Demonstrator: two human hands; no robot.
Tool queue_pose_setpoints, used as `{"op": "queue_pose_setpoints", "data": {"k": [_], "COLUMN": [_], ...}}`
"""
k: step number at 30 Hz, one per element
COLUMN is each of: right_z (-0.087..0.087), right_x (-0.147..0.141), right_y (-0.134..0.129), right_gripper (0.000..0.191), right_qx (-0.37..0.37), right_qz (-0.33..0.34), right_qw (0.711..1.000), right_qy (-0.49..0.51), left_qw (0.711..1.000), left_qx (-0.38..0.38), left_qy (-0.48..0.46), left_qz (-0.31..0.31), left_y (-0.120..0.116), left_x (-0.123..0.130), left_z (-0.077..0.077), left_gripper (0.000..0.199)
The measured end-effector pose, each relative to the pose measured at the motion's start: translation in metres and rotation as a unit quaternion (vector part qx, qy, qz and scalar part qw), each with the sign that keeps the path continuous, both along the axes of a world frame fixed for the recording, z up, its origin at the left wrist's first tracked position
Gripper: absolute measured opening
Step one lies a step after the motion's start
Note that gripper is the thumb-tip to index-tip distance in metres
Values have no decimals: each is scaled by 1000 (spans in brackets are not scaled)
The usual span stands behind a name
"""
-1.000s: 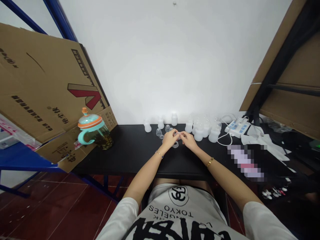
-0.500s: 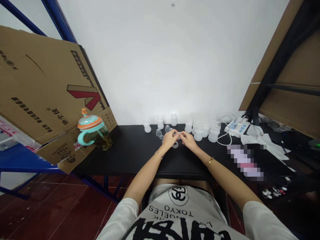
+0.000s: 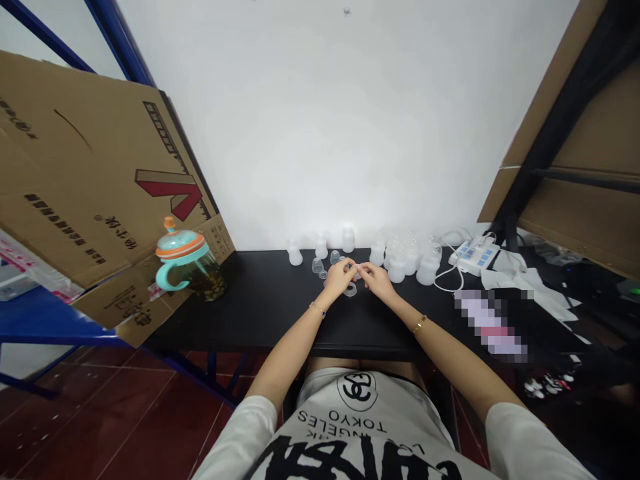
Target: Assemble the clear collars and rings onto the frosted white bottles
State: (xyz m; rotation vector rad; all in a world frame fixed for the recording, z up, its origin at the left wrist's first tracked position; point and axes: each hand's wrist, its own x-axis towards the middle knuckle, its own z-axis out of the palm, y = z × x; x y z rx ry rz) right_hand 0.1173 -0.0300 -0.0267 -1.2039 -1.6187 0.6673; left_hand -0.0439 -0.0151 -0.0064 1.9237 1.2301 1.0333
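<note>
My left hand (image 3: 341,278) and my right hand (image 3: 379,281) meet over the middle of the black table, fingertips pinched together. Between them is a small, clear piece, mostly covered by the fingers and too small to name. Just below the fingers a clear ring-shaped part (image 3: 351,289) lies on the table. Small clear domed caps (image 3: 317,265) lie beside and behind my left hand. Translucent white bottles (image 3: 295,253) stand behind them near the wall. Several more bottles (image 3: 397,267), some with clear domed tops, are grouped beyond my right hand.
On the left, a teal-lidded jug (image 3: 181,245) stands by a large cardboard box (image 3: 100,160). To the right lie a white power strip (image 3: 475,256) with cords, white paper (image 3: 535,290) and a dark flat item (image 3: 545,323), partly pixelated. A white wall (image 3: 340,133) rises behind the table.
Both hands stay at nearly the same spot, with only slight finger movement around the small piece. The bottles and caps have not visibly moved.
</note>
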Motion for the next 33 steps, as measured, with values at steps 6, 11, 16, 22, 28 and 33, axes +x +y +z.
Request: {"op": "queue_pose_setpoints", "data": {"k": [6, 11, 16, 22, 28, 33], "right_z": [-3, -3, -2, -7, -7, -3], "right_x": [1, 2, 1, 2, 2, 0], "right_y": [4, 4, 3, 8, 6, 1], "right_gripper": [41, 43, 44, 43, 38, 33], "right_qx": [10, 16, 22, 10, -4, -5], "right_qz": [-2, -1, -10, -19, -24, -29], "right_qw": [1000, 1000, 999, 998, 999, 999], "right_qy": [-2, -1, 34, 65, 45, 22], "left_qw": [1000, 1000, 998, 996, 996, 995], "left_qx": [-6, -2, 24, 44, 40, 44], "left_qy": [-15, -23, -63, -83, -80, -86], "left_qz": [-4, -3, -5, 10, 19, 11], "left_y": [3, 3, -1, 2, 5, 4], "left_x": [0, 0, 1, 2, 1, 1], "left_z": [-2, -2, -1, -5, -7, -5], "left_gripper": [21, 20, 22, 15, 18, 14]}}
